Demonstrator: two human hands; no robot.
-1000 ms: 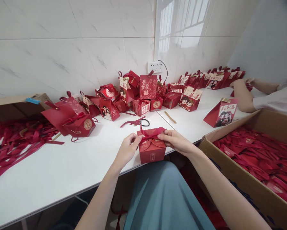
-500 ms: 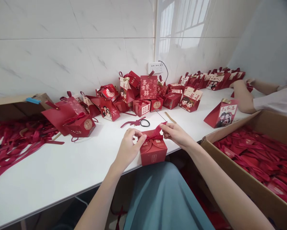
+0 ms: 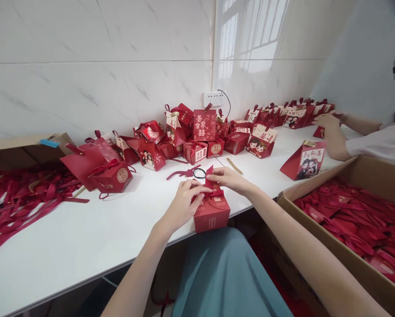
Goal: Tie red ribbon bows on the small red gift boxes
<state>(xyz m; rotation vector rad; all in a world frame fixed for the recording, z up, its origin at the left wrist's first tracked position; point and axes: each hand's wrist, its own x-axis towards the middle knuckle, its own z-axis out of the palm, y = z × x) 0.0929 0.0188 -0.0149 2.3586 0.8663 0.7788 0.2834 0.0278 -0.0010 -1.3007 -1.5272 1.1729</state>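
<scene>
Our right hand [image 3: 228, 177], pinching a red ribbon's [image 3: 209, 171] raised end, has swung in beside our left hand [image 3: 183, 200], whose hold we cannot tell, above the red gift box [image 3: 213, 216] at the white table's [image 3: 105, 233] edge; the bow seems unfinished.

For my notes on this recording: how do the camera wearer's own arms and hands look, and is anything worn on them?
The left hand and right hand are ungloved. Both forearms are bare, with no sleeve, watch or bracelet showing. Any ring is too small to tell. A blue-green garment covers the lap.
</scene>
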